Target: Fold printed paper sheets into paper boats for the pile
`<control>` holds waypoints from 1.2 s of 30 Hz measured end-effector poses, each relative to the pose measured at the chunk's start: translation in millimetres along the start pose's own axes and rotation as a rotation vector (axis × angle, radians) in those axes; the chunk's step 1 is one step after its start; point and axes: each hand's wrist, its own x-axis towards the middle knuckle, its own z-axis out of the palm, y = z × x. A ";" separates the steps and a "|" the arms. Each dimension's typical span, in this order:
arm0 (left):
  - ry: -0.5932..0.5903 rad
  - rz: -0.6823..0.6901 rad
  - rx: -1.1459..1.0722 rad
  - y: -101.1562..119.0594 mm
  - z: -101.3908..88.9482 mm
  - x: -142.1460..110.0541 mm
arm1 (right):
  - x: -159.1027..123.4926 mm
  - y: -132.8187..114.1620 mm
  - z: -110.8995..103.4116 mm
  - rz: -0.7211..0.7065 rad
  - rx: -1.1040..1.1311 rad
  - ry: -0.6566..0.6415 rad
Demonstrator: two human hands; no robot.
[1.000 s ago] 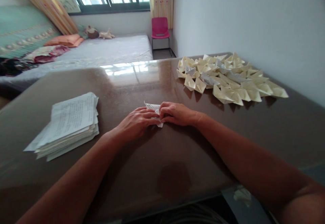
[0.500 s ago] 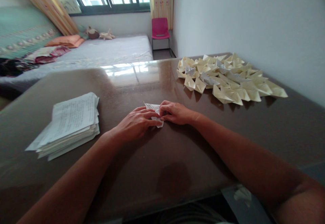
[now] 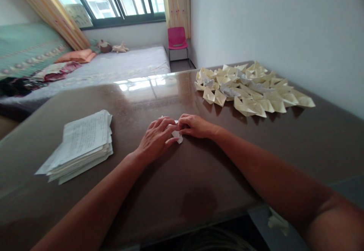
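Observation:
A small piece of folded white paper [image 3: 177,136] lies low on the brown table [image 3: 159,190], mostly covered by my fingers. My left hand [image 3: 158,134] bends over its left part and holds it against the tabletop, thumb at the near edge and fingers across the top. From the other side my right hand [image 3: 193,126] is closed in a pinch on the paper's right edge. The fingertips of both hands almost meet, and the folds beneath them are hidden.
To the left sits a stack of printed sheets [image 3: 85,137]. Many folded cream and white paper pieces [image 3: 250,91] crowd the right rear of the table beside the wall. Beyond stand a bed [image 3: 136,59] and a pink chair [image 3: 177,38].
My left hand has arched up, its thumb now farther from its fingers, and it covers more of the paper's far part. My right hand keeps its pinch. The view has tilted slightly.

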 end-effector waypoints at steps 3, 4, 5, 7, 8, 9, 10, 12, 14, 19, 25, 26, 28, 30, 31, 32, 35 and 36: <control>-0.068 0.041 0.019 1.7 -2.9 -0.6 | 0.5 -0.1 0.4 0.037 -0.004 -0.011; -0.092 0.071 0.012 2.2 -4.1 -0.8 | 0.5 -0.3 0.5 0.045 -0.005 -0.012; -0.108 0.097 0.005 2.7 -5.4 -1.0 | 0.4 -0.6 0.5 0.047 -0.006 -0.011; -0.124 0.123 0.008 3.6 -8.1 -1.2 | -0.2 -1.3 -0.4 0.038 -0.011 -0.007; -0.132 0.129 0.018 4.0 -9.6 -1.3 | -0.7 -1.6 -1.5 0.028 -0.011 -0.008; -0.144 0.133 0.030 4.1 -11.2 -1.4 | -1.2 -1.8 -3.1 0.022 -0.007 -0.008; -0.159 0.137 0.041 4.0 -12.7 -1.6 | -1.6 -1.6 -4.9 0.026 0.003 0.000; -0.183 0.145 0.045 3.1 -15.4 -2.5 | -1.6 -0.1 -8.7 0.074 0.021 0.070; -0.198 0.150 0.024 1.4 -17.5 -3.7 | -0.2 2.5 -10.5 0.140 -0.011 0.205; -0.191 0.145 -0.068 -3.8 -19.3 -6.1 | 4.7 4.7 -1.7 0.132 -0.218 0.252; -0.058 -0.009 -0.107 -20.7 -16.4 -9.0 | 1.3 -2.7 4.2 0.016 -0.399 0.045; -0.022 -0.040 -0.092 -23.2 -15.3 -9.3 | 0.7 -3.2 3.7 0.009 -0.414 0.036; 0.026 -0.075 -0.055 -25.5 -12.2 -8.9 | 0.1 -3.7 2.9 -0.011 -0.430 0.026; 0.045 -0.085 -0.036 -24.2 -8.2 -7.4 | 0.1 -3.9 2.8 -0.036 -0.440 0.034; 0.050 -0.096 -0.041 -22.6 -6.0 -6.3 | 0.4 -3.7 3.1 -0.046 -0.441 0.041; 0.056 -0.110 -0.053 -20.8 -3.9 -5.2 | 0.7 -3.2 3.5 -0.054 -0.437 0.046; 0.051 -0.103 -0.086 -15.8 1.5 -3.2 | 2.1 0.3 5.1 -0.074 -0.392 0.046; 0.036 -0.075 -0.085 -14.7 2.6 -3.2 | 2.5 2.0 5.4 -0.083 -0.367 0.045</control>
